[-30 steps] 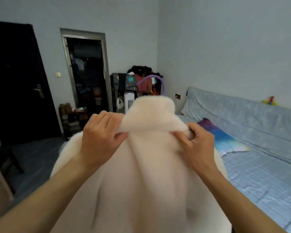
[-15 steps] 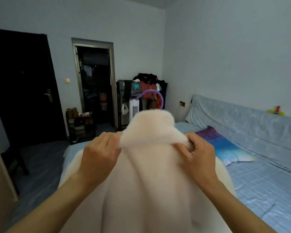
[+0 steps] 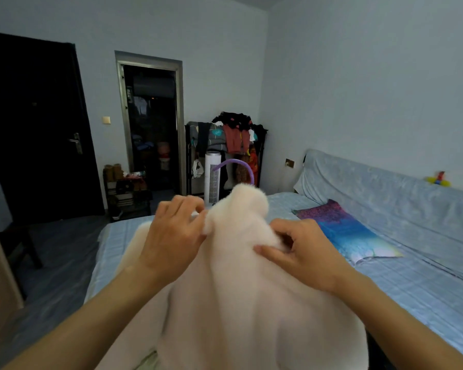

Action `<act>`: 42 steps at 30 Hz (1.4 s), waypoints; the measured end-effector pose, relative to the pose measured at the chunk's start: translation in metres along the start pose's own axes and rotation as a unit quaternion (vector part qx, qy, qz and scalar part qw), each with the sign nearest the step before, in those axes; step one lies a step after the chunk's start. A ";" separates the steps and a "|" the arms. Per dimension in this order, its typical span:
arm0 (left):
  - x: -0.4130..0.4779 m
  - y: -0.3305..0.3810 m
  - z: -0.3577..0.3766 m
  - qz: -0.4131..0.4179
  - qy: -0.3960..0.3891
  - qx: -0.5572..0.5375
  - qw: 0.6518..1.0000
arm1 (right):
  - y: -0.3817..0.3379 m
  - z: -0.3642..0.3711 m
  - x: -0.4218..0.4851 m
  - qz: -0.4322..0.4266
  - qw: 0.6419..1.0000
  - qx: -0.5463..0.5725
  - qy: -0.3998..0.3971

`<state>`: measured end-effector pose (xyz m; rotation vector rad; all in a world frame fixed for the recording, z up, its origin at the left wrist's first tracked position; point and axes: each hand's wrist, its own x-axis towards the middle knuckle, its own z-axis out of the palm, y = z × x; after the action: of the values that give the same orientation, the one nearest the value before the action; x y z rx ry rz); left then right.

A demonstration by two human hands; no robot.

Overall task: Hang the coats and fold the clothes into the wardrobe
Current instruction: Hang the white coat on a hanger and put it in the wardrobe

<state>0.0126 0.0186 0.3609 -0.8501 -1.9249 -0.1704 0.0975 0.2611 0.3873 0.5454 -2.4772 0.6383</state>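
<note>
1. Fingers point(image 3: 269, 251) of right hand point(image 3: 302, 252) curled, thumb and index pinching a fold of the fluffy cream coat point(image 3: 238, 289) at its upper right
2. Left hand point(image 3: 173, 233) fingers bent and closed on the coat's upper left edge, just beside the raised collar part
3. Coat held up in front of the person between both hands, its top bunched into a rounded hump above the knuckles, body of it hanging down and filling the lower middle of view
4. Both bare forearms reach in from the bottom corners
5. Bed point(image 3: 412, 289) with pale blue striped sheet under and to the right of the coat; bright blue-purple pillow point(image 3: 342, 231) lies on it near the right hand, not touching
6. Purple hanger hook point(image 3: 235, 164) shows just above the coat top; cannot tell if it is inside the coat
7. White tower fan point(image 3: 213, 177) and a loaded clothes rack point(image 3: 230, 134) stand at the far wall, dark doorway point(image 3: 150, 124) left of them
</note>
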 end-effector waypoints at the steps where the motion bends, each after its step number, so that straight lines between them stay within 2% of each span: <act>1: 0.001 0.001 0.002 -0.019 0.005 0.002 1.000 | -0.001 -0.002 0.002 -0.008 1.000 0.014 -0.021; 3: 0.001 0.005 0.006 -0.073 0.006 -0.046 0.996 | -0.005 0.002 0.004 -0.011 0.998 0.066 -0.003; 5: 0.001 0.008 0.011 -0.139 0.000 -0.112 0.984 | -0.010 0.012 0.004 0.007 0.992 0.110 0.055; 9: 0.009 0.021 0.013 -0.272 0.012 -0.219 0.937 | -0.012 0.034 0.008 0.035 0.988 0.099 0.113; 12: 0.013 0.030 0.004 -0.320 0.022 -0.299 0.899 | -0.013 0.048 0.011 0.044 0.987 0.081 0.135; 15: 0.006 0.044 -0.004 -0.357 -0.019 -0.338 0.871 | -0.012 0.058 0.017 0.058 0.987 0.053 0.137; 18: 0.001 0.054 -0.004 -0.391 -0.094 -0.301 0.865 | -0.017 0.067 0.025 0.052 0.990 0.010 0.130; 19: 0.002 0.053 -0.003 -0.413 -0.121 -0.297 0.853 | -0.020 0.072 0.027 0.047 0.991 -0.001 0.127; 20: 0.005 0.051 -0.003 -0.441 -0.147 -0.314 0.828 | -0.022 0.076 0.029 0.043 0.991 -0.011 0.123; 22: 0.011 0.046 -0.002 -0.496 -0.169 -0.407 0.748 | -0.025 0.083 0.031 0.036 0.993 -0.024 0.114; 24: 0.011 0.043 0.002 -0.525 -0.136 -0.493 0.680 | -0.026 0.091 0.033 0.035 0.993 -0.037 0.104; 25: 0.010 0.043 0.004 -0.536 -0.119 -0.508 0.664 | -0.026 0.094 0.032 0.035 0.994 -0.043 0.099; 30: 0.002 0.044 0.019 -0.561 -0.054 -0.504 0.654 | -0.024 0.103 0.030 0.020 0.997 -0.036 0.067; 36: -0.001 0.042 0.035 -0.588 0.009 -0.473 0.657 | -0.022 0.104 0.025 0.005 0.999 0.039 0.035; 40: -0.007 0.030 0.040 -0.582 -0.048 -0.418 0.696 | -0.021 0.097 0.016 -0.035 0.993 0.101 -0.052; 42: -0.016 0.023 0.040 -0.543 -0.104 -0.394 0.735 | -0.018 0.091 0.015 -0.060 0.993 0.090 -0.038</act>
<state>0.0019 0.0464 0.3214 -0.0817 -2.3494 -1.7554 0.0601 0.1940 0.3329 0.7954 -2.4491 0.8095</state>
